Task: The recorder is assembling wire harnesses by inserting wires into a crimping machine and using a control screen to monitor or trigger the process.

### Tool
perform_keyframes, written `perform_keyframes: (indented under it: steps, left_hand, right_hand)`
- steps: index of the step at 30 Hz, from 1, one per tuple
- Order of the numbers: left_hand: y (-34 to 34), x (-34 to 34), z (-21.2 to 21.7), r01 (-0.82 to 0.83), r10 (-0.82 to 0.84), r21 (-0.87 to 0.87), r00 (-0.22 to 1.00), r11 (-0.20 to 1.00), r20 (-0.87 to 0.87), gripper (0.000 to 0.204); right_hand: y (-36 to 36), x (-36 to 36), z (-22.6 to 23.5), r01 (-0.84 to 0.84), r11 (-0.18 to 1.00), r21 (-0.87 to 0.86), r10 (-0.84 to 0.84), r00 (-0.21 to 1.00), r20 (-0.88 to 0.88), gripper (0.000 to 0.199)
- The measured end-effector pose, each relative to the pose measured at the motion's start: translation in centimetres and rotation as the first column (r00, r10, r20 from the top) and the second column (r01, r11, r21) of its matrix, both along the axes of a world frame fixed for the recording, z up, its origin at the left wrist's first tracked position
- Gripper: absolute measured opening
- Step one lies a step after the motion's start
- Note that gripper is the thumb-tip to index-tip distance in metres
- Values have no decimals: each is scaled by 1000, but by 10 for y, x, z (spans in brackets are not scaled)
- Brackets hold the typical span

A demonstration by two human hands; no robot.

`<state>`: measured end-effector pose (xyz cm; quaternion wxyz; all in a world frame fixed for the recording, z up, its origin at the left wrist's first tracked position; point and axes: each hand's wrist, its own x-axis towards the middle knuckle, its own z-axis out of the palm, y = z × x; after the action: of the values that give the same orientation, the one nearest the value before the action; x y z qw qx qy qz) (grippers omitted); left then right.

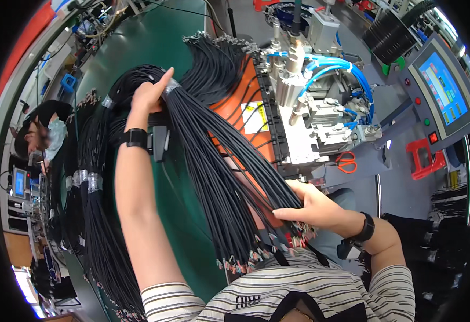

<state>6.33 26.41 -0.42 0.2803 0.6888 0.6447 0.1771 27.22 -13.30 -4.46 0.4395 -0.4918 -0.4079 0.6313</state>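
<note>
A long bundle of black cables (205,145) stretches across my front, folded over at its far end and fanning out toward me. My left hand (150,95) is closed round it at the far end, beside a clear tape band (171,86); its fingers are partly hidden. Nearer my body, my right hand (316,206) grips a strand group of the same bundle just above the ends. Those cable ends (245,260) show small pink, white and greenish wires. Under the bundle lies an orange plate (232,107) with a white and yellow label (254,117).
More taped cable bundles (94,182) lie left on the green table (176,209). Loose black cables (213,67) spread behind the plate. A metal machine (315,123) with blue hoses stands right, near red-handled scissors (346,162) and a control screen (443,91). A masked person (44,134) is far left.
</note>
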Motion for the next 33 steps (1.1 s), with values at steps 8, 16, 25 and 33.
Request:
perform_keyframes:
  steps: [8, 16, 25, 33]
  left_hand:
    - [-240, 7, -30, 718, -823, 538, 563, 441, -77, 8]
    - [-292, -16, -46, 901, -894, 150, 426, 407, -137, 24]
    - [-287, 73, -52, 882, -852, 469, 213, -43, -478, 32]
    - [-297, 89, -71, 859, -876, 431, 409, 276, -255, 32]
  right_hand:
    - [-3, 17, -30, 72, 993, -90, -91, 968, -233, 48]
    - [-27, 52, -25, -71, 991, -113, 9, 882, -471, 47]
    - [-59, 27, -96, -37, 985, 167, 71, 977, -201, 40]
    - [-34, 44, -90, 446, 889, -101, -440, 773, -457, 27]
